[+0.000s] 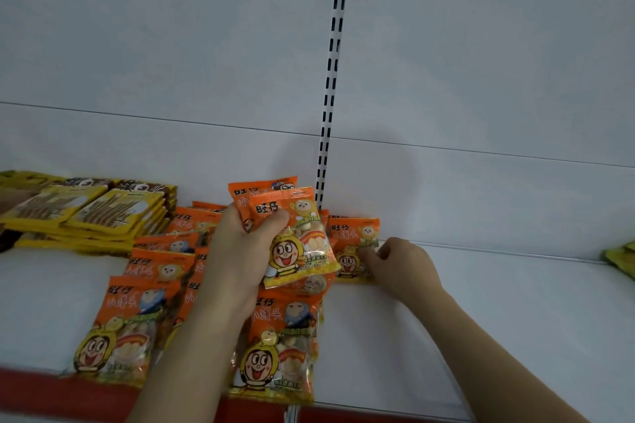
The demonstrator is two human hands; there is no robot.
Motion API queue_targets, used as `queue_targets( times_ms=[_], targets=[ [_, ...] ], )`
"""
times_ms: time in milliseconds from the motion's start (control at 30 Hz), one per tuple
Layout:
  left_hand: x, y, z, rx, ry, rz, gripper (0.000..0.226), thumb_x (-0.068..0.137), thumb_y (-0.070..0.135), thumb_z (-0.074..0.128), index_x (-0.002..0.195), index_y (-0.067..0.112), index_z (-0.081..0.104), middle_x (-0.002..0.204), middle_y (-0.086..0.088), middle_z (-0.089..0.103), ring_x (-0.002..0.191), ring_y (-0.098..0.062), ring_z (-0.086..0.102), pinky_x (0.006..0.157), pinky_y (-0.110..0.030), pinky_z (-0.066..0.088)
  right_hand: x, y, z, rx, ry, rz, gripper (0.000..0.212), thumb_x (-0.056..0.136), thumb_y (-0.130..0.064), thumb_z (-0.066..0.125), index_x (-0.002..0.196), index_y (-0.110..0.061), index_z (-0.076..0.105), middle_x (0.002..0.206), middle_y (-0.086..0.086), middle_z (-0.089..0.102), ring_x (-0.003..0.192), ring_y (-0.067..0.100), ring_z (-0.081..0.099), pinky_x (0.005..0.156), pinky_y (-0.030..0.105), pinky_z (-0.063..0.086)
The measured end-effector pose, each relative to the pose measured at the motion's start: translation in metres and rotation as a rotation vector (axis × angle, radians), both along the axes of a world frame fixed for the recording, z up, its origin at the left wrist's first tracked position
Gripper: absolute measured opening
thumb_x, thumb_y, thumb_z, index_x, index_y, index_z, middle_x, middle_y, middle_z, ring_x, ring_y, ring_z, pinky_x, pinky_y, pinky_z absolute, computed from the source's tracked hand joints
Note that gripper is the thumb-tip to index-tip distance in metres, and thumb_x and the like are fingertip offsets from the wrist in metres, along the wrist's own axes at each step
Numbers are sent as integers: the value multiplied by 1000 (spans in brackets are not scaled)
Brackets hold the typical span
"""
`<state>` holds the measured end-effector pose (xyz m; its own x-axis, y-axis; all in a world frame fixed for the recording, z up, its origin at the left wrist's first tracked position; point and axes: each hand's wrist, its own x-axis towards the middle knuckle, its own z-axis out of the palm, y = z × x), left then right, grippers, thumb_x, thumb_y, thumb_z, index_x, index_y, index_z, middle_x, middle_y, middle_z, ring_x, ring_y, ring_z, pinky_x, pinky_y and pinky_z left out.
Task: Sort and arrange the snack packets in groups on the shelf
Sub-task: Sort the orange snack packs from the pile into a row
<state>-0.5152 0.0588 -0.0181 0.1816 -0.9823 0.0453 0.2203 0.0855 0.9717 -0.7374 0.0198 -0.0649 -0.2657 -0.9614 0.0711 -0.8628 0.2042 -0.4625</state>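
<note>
Here left hand [240,251] grips orange 旺仔 packets [295,237]; right hand [402,268] touches another.

The left hand [240,251] grips two orange snack packets [295,237] above the white shelf [481,319]; the right hand [398,264] pinches another orange packet [354,244] lying flat beside yellow packet stacks [103,216].

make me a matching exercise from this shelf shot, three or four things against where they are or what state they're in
Things:
1. left hand
2. right hand
3. yellow packets
4. green packet

States or places:
A. stacked at far left of the shelf
B. at the right edge of view
C. grips orange packets lifted off the shelf
D. touches a lone orange packet lying by the back wall

Pairs: 1-C, 2-D, 3-A, 4-B
</note>
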Motion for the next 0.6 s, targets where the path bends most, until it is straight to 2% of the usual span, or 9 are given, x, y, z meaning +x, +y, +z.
queue_targets(
  times_ms=[100,167,200,267,333,400,500,533,600],
  targets=[
    [-5,1,-1,-6,-20,-27,21,92,17,74,113,20,70,101,-2,80,86,-27,79,80,-51,63,0,2,2,-21,-62,-16,40,93,-54,55,100,-15,56,95,1,66,86,21,56,68,32,42],
    [-10,2,-2,-20,-61,-43,21,90,20,77,109,22,70,100,1,80,85,-24,79,78,-47,63,1,13,11,-139,-116,-25,40,95,-55,51,107,-18,57,96,-2,67,89,18,60,68,31,43],
    [-12,2,-2,-32,-90,-48,21,89,21,79,108,23,70,99,3,80,85,-22,79,78,-46,63,3,20,18,-214,-180,-18,39,97,-55,49,103,-18,60,92,-4,67,88,17,62,66,30,43],
    [-19,1,-2,-64,-168,-37,23,86,26,82,105,26,69,96,8,80,83,-13,78,75,-39,62,9,38,36,-294,-440,69,44,98,-57,45,87,-20,66,78,-5,68,78,15,65,62,28,46],
    [-26,-1,-2,-86,-280,-10,27,84,33,83,105,30,67,94,12,78,78,-3,75,68,-25,58,19,58,53,-233,-618,227,49,92,-62,49,77,-21,70,72,-2,70,69,12,66,61,29,51],
    [-33,0,-1,-91,-385,6,30,83,44,81,105,32,66,93,14,76,77,1,73,63,-17,55,25,69,58,-186,-586,321,40,87,-58,61,79,-21,71,74,-5,73,68,9,69,63,30,58],
    [-41,4,0,-122,-415,6,36,91,63,58,104,29,63,92,10,72,74,9,66,63,-16,51,15,65,55,-258,-548,212,24,89,-42,70,81,-20,70,74,-3,74,64,10,67,60,33,55],
    [-41,5,0,-122,-406,21,39,96,62,50,103,26,62,91,7,70,71,9,63,61,-16,48,7,60,53,-299,-549,144,23,89,-40,70,79,-19,68,73,0,73,63,13,65,59,36,52],
    [-37,4,-1,-107,-356,94,35,103,53,46,103,21,59,95,-4,68,70,1,60,61,-21,46,-10,53,46,-324,-513,22,27,89,-38,70,75,-16,66,71,3,71,63,19,62,58,36,47]
  ],
)
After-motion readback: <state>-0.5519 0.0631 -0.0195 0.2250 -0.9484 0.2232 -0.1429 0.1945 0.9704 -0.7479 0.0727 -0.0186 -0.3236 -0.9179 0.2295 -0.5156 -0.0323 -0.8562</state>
